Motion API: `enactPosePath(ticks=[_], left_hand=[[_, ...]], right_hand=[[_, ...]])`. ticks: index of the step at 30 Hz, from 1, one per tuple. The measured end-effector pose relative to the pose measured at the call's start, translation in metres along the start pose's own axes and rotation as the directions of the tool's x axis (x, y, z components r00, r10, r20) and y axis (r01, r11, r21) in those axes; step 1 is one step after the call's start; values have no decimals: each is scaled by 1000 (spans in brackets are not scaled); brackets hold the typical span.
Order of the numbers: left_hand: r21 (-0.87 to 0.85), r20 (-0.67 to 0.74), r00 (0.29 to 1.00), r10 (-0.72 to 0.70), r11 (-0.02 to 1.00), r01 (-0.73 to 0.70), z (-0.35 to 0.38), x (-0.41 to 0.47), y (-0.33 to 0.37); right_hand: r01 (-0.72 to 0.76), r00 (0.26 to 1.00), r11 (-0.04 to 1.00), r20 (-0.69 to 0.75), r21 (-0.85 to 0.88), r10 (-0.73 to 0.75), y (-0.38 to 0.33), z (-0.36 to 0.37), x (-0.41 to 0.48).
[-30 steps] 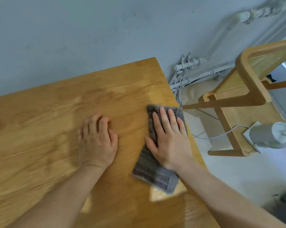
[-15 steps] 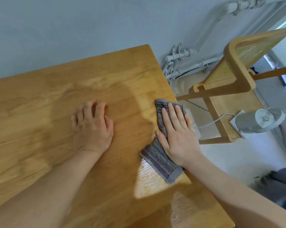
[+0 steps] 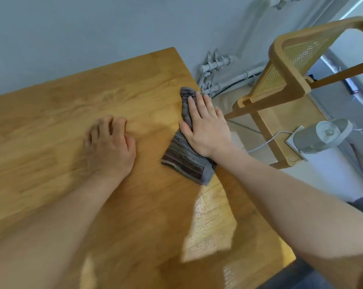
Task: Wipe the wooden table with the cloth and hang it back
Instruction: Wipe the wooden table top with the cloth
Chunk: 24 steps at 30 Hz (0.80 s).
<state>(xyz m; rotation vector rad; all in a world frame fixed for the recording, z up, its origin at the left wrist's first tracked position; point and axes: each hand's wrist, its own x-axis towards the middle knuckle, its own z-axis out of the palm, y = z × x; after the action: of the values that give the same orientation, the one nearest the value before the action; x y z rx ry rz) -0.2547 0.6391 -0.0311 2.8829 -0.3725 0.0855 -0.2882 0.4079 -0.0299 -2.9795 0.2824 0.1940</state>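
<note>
Wiping is in hand. Our right grip [image 3: 205, 130], fingers straight, presses the grey cloth [image 3: 186, 163] flat on the desk [image 3: 72, 113] by its right edge. Our left grip [image 3: 111, 147] rests on the wood, loosely bent, holding nothing. We judge the next stroke needs even pressure, kept inside the edge.

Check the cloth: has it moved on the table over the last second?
Yes. Pressed under the right hand, the cloth has slid a little toward the far right corner of the table.
</note>
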Motion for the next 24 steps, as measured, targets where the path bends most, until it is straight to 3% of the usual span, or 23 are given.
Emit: enactPosePath(ticks=[4,7,9,13,16,19,24], left_hand=[[9,11,1000,10,1000,-11,0,0,0],[-34,56,998,-35,999,37,0,-5,14],[-37,85,994,65,997,-62,2,-15,36],[-91,152,933,327,944,-316,14,-52,91],[-88,159,926,343,939,-333,17,-62,104],[-77,139,931,337,941,-329,17,-57,100],[-86,138,927,348,937,-339,17,-66,103]], right_hand=[[33,999,999,10,27,-33,22,8,-83],[-44,998,999,36,30,43,46,16,-186],[-88,995,996,47,27,87,50,19,-218],[-229,973,970,37,79,227,39,16,-182],[-332,942,924,14,191,335,37,15,-115],[-337,936,889,11,309,351,34,11,-77],[-433,901,847,144,308,408,55,7,-165]])
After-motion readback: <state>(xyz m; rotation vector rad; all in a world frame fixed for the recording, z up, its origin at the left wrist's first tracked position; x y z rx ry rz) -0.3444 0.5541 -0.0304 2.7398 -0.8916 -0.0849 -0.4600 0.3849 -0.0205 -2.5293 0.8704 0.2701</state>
